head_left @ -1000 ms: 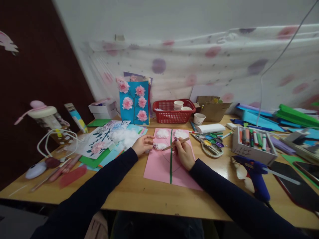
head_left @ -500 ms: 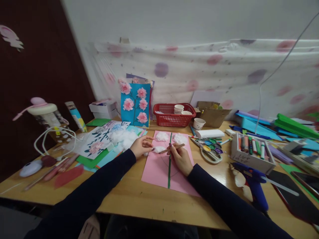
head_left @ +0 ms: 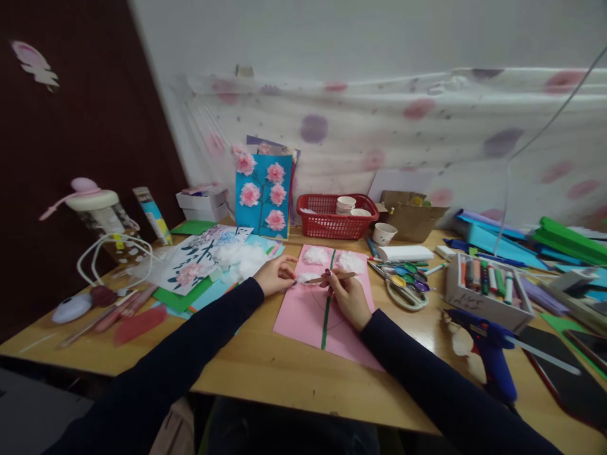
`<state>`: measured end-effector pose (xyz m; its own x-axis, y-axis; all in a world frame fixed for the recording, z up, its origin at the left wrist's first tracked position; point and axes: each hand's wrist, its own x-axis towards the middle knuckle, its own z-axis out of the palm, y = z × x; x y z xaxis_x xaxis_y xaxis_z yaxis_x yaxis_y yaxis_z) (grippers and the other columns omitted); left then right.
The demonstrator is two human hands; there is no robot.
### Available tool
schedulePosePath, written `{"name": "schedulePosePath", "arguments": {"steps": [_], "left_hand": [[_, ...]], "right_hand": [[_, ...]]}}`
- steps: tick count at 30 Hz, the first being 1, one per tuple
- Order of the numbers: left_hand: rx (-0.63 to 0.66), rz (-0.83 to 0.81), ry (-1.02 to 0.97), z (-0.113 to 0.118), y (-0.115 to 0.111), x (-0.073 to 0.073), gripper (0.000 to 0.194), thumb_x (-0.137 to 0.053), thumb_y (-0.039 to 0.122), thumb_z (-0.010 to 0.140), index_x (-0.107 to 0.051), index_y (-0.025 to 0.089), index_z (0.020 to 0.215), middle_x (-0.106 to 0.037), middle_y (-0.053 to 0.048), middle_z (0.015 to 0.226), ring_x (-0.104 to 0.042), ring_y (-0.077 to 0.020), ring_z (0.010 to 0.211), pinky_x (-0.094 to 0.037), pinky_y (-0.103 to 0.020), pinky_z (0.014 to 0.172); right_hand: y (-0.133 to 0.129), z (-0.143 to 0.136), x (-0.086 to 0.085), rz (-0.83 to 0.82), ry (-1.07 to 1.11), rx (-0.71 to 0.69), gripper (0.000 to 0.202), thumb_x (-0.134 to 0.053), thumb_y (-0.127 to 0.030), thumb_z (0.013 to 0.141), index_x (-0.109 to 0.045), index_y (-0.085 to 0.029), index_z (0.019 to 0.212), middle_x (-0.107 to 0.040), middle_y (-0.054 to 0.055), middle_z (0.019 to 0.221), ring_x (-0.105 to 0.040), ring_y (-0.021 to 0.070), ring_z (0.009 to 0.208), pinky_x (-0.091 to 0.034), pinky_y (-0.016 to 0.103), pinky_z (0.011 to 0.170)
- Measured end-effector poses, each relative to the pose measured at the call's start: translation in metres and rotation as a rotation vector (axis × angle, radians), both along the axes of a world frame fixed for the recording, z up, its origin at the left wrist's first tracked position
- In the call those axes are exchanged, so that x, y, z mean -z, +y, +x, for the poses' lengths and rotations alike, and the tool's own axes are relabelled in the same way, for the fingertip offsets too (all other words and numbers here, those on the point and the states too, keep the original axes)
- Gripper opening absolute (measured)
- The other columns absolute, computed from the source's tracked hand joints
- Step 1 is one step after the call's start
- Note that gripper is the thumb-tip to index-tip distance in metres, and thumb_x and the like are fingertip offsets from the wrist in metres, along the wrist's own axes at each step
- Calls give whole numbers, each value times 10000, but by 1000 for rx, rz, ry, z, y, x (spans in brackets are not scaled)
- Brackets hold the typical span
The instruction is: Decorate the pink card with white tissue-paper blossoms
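A pink paper sheet [head_left: 298,322] with a green painted stripe [head_left: 325,325] lies on the table in front of me. Cotton tufts sit on its upper part, one at the upper left [head_left: 316,255] and one at the upper right [head_left: 349,261]. My right hand [head_left: 351,300] pinches a wooden craft stick [head_left: 344,275], its tip lying over a third cotton tuft [head_left: 307,278] on the left half. At that tuft's left edge is my left hand [head_left: 276,276], fingers loosely curved and apart, with a fingertip at or touching the cotton.
A loose cotton pile [head_left: 241,258] lies on papers to the left. Behind stand a blue flower picture [head_left: 256,218] and a red basket [head_left: 327,227]. On the right are scissors [head_left: 408,303], a marker box [head_left: 484,300], a blue glue gun [head_left: 493,360] and a phone [head_left: 564,379].
The view has shifted slightly, moving everything a little right. The craft stick has tilted flatter over the left tuft, and my left hand stays beside it.
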<state>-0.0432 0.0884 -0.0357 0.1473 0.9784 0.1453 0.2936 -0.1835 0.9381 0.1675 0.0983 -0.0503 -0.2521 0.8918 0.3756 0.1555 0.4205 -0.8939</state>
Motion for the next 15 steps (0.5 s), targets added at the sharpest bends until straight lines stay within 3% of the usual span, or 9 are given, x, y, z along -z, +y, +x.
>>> {"name": "schedulePosePath", "arguments": {"steps": [7,11,15], "left_hand": [[-21,222,328,8,1,-8,509,-538,51,654,-438,162,1140,-679,-19,794,-636,-176,796,-438,-326,820],[19,331,512,11,2,-9,538,-510,48,682,-412,169,1197,-700,-21,825,-620,-214,906,-291,-403,982],[45,343,565,14,1,-9,585,-511,54,694,-371,179,1248,-708,-21,860,-580,-212,1010,-173,-422,1033]], "right_hand": [[1,1,2,36,90,31,384,-413,-510,875,-568,-163,825,-589,20,633,-505,121,471,-405,232,440],[-2,0,1,63,59,33,376,-410,-505,878,-570,-169,822,-590,22,636,-502,125,473,-408,239,450],[-6,-1,-3,95,-58,10,376,-405,-493,884,-585,-168,825,-618,42,663,-527,137,502,-423,247,478]]}}
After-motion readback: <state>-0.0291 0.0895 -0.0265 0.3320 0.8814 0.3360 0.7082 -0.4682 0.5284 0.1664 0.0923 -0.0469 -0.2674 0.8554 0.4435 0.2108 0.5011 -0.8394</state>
